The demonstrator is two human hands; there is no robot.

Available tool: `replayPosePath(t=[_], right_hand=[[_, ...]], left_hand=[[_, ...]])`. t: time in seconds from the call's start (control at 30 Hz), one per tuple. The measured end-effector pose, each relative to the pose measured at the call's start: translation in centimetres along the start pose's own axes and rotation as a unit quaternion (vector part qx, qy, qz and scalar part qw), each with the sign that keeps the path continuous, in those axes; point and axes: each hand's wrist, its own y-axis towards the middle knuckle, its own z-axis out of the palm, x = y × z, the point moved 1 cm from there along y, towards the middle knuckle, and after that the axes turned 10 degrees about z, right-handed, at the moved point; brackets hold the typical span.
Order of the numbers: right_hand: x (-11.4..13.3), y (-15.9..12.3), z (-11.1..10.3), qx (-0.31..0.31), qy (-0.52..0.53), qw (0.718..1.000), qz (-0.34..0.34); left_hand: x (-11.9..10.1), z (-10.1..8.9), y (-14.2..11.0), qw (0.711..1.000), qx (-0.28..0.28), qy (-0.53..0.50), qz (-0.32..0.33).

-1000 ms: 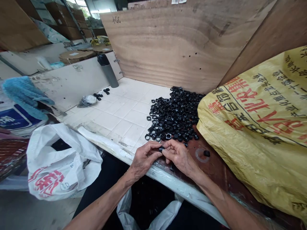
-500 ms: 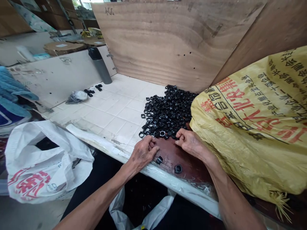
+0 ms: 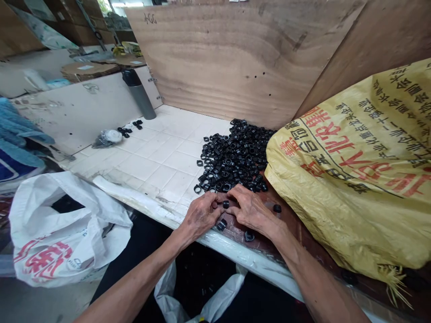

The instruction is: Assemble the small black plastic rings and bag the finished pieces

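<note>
A heap of small black plastic rings (image 3: 235,157) lies on the white tiled bench top (image 3: 161,157), just beyond my hands. My left hand (image 3: 202,214) and my right hand (image 3: 251,210) meet at the bench's front edge, fingertips pinched together on one small black ring (image 3: 226,204). Two loose black rings, one (image 3: 221,224) below my left fingers and another (image 3: 249,236) under my right hand, lie on the dark red strip. A third (image 3: 277,208) sits to the right of my right hand.
A big yellow woven sack (image 3: 353,166) fills the right side. Plywood boards (image 3: 229,58) wall the back. A grey flask (image 3: 138,94) and a small clear bag (image 3: 106,138) stand at the far left. A white plastic bag (image 3: 67,229) hangs open left of the bench; another (image 3: 208,305) hangs below it.
Half a second ago my hands were apart, the right one at the heap's edge. It has come back to the left hand, and both now pinch a ring between them.
</note>
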Motion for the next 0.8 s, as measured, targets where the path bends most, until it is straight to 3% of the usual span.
replayPosePath(t=[0.13, 0.33, 0.53, 0.63, 0.8], right_hand=[[0.0, 0.0, 0.2, 0.018, -0.003, 1.0, -0.025], [-0.4, 0.3, 0.7, -0.006, 0.03, 1.0, 0.0], [-0.1, 0.2, 1.1, -0.025, 0.051, 0.998, -0.003], [0.3, 0.1, 1.3, -0.024, 0.079, 0.997, -0.013], [0.6, 0.3, 1.0, -0.031, 0.173, 0.984, 0.028]], left_hand=[[0.2, 0.2, -0.4, 0.999, -0.019, -0.033, -0.023], [1.4, 0.6, -0.8, 0.986, -0.139, -0.001, -0.09], [1.7, 0.8, -0.4, 0.987, -0.137, 0.048, -0.063], [1.4, 0.6, -0.5, 0.989, -0.135, 0.034, -0.052], [0.7, 0.1, -0.9, 0.991, -0.122, -0.023, -0.046]])
